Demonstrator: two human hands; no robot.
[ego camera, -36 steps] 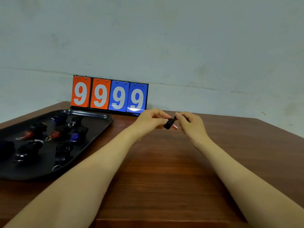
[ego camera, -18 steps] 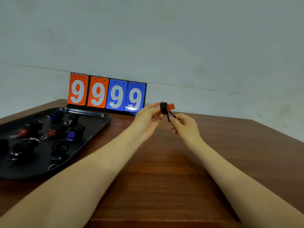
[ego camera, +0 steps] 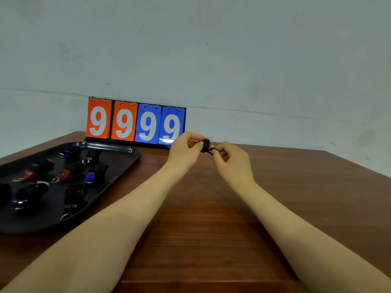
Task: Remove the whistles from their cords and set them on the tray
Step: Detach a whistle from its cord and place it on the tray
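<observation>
Since 0.5 s ago, the small red plastic whistle [ego camera: 212, 147] wound in black cord [ego camera: 205, 145] has dropped from raised to level; left hand [ego camera: 184, 149] and right hand [ego camera: 231, 159] fingers pinch it, unwinding unfinished.

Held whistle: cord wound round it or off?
Wound on: black cord wraps the red whistle held between left hand and right hand.

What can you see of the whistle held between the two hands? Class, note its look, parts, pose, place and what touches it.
The whistle is small, with a red, glossy, plastic-looking body that shows on both sides of a black cord wound around its middle. It lies roughly level in the air above the wooden table, to the right of the tray. The left hand pinches one end; the right hand pinches at the other end, where a loose cord strand hangs. Finer details are too small to tell.
</observation>
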